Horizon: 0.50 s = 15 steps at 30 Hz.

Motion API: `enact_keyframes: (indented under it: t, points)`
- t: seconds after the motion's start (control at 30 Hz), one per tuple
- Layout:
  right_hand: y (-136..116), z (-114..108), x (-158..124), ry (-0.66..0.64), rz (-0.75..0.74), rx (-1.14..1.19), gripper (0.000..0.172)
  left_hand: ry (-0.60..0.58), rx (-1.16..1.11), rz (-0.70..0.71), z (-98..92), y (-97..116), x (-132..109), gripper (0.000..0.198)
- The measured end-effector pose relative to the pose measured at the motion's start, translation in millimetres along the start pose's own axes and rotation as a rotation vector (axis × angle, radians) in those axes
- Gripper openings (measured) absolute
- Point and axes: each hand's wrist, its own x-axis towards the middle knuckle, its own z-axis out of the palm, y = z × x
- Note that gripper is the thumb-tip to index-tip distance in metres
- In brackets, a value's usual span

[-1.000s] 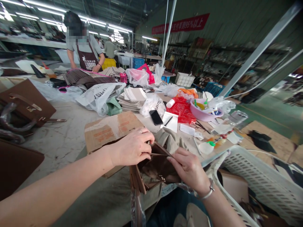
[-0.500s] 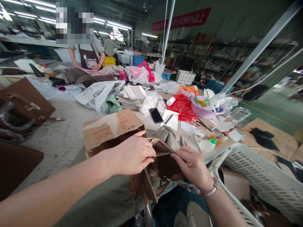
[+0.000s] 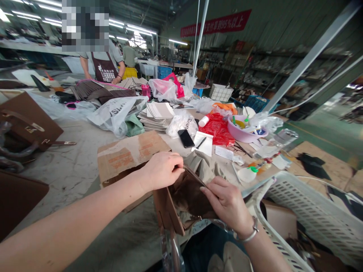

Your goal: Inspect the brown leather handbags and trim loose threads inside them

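Observation:
A brown handbag (image 3: pixel 167 209) stands open in front of me, its dark lining showing and its plastic-wrapped handles hanging toward me. My left hand (image 3: pixel 163 170) pinches the far rim of the bag near its left corner. Farther right along that same rim, my right hand (image 3: pixel 225 202) grips the edge between thumb and fingers; a bracelet is on its wrist. A cardboard box (image 3: pixel 133 151) lies on its side just behind my left hand. Crumpled grey-beige cloth (image 3: pixel 202 164) sits beyond the bag.
A white plastic basket (image 3: pixel 314 204) with brown bags stands at the right. Another brown handbag (image 3: pixel 34 122) is at the left. A phone (image 3: pixel 186 138), a notepad (image 3: pixel 208 145), a red plastic bag (image 3: pixel 218 130) and a pink basin (image 3: pixel 246 134) lie beyond. A co-worker (image 3: pixel 104 62) stands across the table.
My left hand has moved from inside the bag's opening up to its far rim and now pinches there. The right hand has shifted slightly left and keeps its grip.

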Motion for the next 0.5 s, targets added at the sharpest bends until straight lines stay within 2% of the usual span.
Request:
enact_keyframes:
  t: [0.5]
  points:
    - [-10.4,3.5,1.8,0.010,0.031,-0.034,0.033,0.074,0.057,-0.102,9.5,1.6,3.4,0.016]
